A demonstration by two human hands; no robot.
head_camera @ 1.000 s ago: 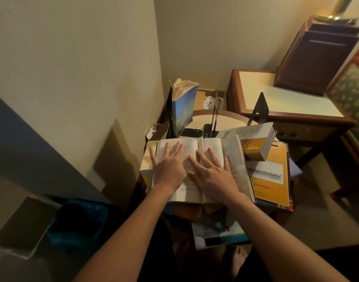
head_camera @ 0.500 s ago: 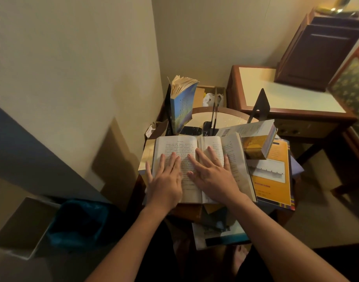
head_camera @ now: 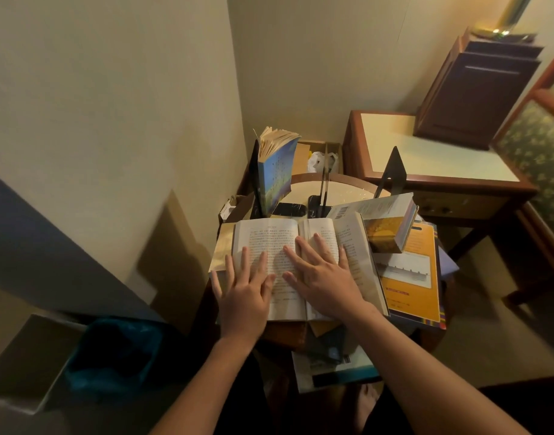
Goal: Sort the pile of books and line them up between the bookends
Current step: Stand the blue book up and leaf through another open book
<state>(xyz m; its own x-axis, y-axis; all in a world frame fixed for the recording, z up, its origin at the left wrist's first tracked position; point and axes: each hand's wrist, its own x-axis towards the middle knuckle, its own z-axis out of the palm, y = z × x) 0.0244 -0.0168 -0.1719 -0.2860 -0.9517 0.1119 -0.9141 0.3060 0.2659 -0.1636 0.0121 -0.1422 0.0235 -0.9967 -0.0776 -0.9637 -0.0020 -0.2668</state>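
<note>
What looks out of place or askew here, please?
The open book lies spread flat under the left hand and right hand, not shut for shelving. A thick book sits tilted at its right, over the orange book. The blue book stands with its pages fanned out.

Two hands: left hand (head_camera: 244,296), right hand (head_camera: 327,282). Four books show clearly: one open book (head_camera: 271,238), one blue book (head_camera: 275,180), one thick book (head_camera: 385,224), one orange book (head_camera: 413,277); those underneath cannot be counted. Two bookends: left bookend (head_camera: 254,183), right bookend (head_camera: 395,167).
</note>
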